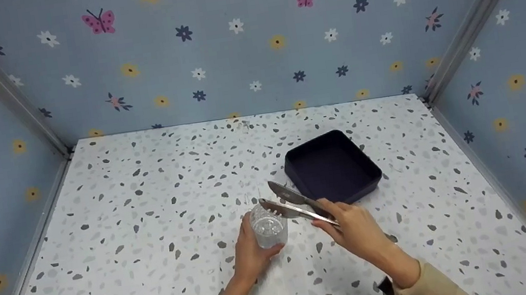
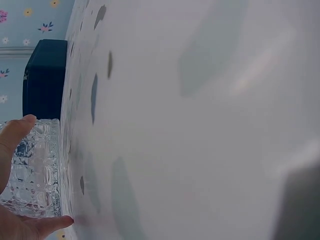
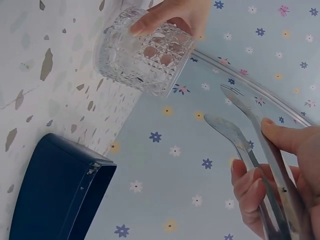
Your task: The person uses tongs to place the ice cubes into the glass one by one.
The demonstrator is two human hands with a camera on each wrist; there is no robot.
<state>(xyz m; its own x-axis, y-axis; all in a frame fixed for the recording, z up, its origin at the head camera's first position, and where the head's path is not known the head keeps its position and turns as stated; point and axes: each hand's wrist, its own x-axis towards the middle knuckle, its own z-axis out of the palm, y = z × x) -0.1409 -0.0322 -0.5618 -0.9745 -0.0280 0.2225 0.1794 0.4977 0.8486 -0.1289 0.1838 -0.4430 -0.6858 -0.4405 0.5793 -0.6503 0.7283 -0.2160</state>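
Note:
A clear glass tumbler (image 1: 270, 231) with a cut diamond pattern stands on the speckled tabletop. My left hand (image 1: 250, 253) grips it round the side, thumb and fingers on opposite walls in the left wrist view. My right hand (image 1: 359, 229) holds a pair of metal tongs (image 1: 286, 193), thumb on one arm and fingers curled round the other. The tongs' tips are spread apart with nothing between them. From the head view one tip overlaps the tumbler's rim; the right wrist view shows a gap between tongs (image 3: 231, 131) and tumbler (image 3: 145, 55).
A dark navy square box (image 1: 292, 174), open at the top, sits to the right of the tumbler, just beyond the right hand. Blue flower-and-butterfly panels (image 1: 249, 51) wall the white speckled table (image 1: 152, 235) at the back and both sides.

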